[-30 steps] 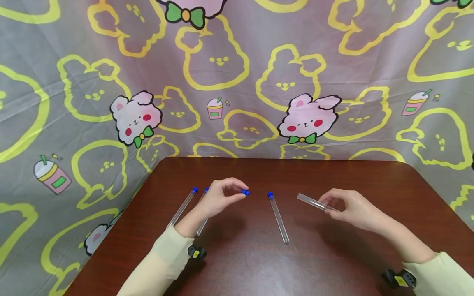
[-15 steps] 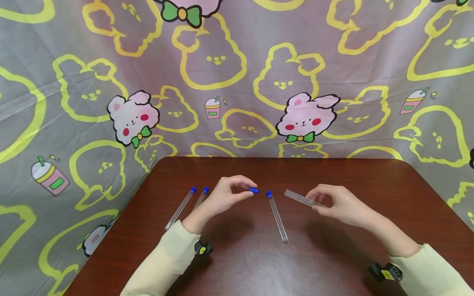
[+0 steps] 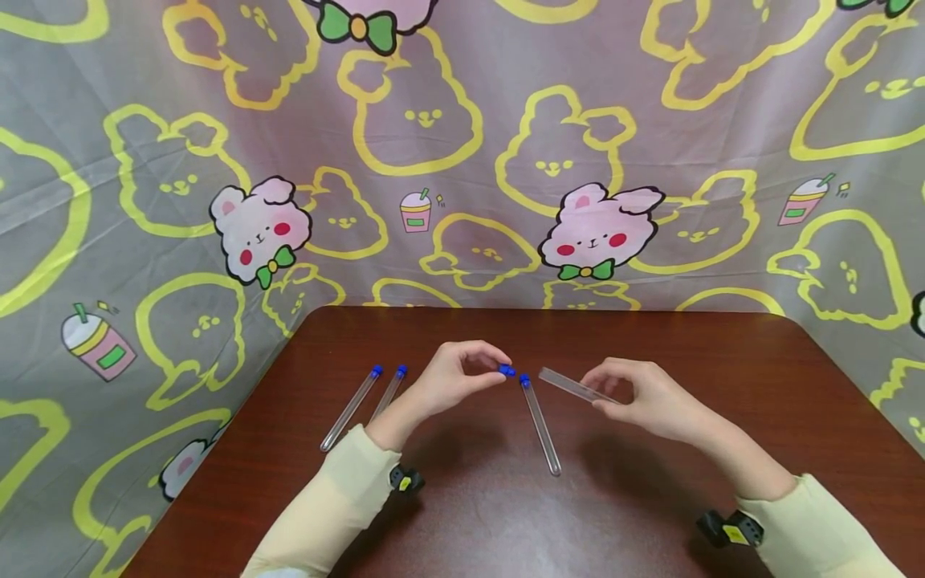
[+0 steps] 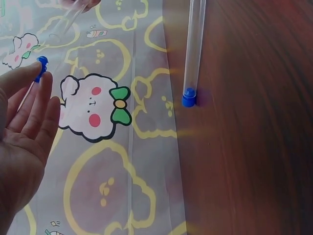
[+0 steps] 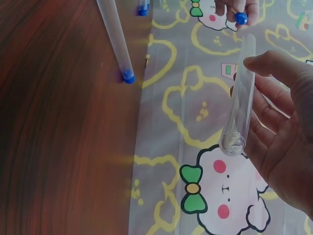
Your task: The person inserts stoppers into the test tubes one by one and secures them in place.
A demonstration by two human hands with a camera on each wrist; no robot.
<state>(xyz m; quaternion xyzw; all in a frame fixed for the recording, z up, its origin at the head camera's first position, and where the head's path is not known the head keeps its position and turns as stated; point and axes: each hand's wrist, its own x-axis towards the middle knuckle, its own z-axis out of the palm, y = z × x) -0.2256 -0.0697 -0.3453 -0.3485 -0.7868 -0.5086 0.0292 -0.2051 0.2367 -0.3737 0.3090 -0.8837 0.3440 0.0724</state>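
My left hand (image 3: pixel 455 377) pinches a small blue cap (image 3: pixel 507 370) between thumb and fingertips above the brown table (image 3: pixel 650 498); the same cap (image 4: pixel 41 67) shows at my fingertips in the left wrist view. My right hand (image 3: pixel 636 393) holds an uncapped clear tube (image 3: pixel 574 386), open end pointing left toward the cap, a short gap between them. The right wrist view shows that tube (image 5: pixel 239 103) lying along my fingers. A capped tube (image 3: pixel 539 423) lies on the table between both hands.
Two more blue-capped tubes (image 3: pixel 352 407) (image 3: pixel 388 392) lie side by side left of my left arm. A bunny-patterned cloth (image 3: pixel 462 160) hangs behind and drapes round the table's left edge. Bare tabletop spreads in front of and to the right of my hands.
Both hands have moved toward each other over the table: the cap went right, the open tube went left, and the gap between them has shrunk.
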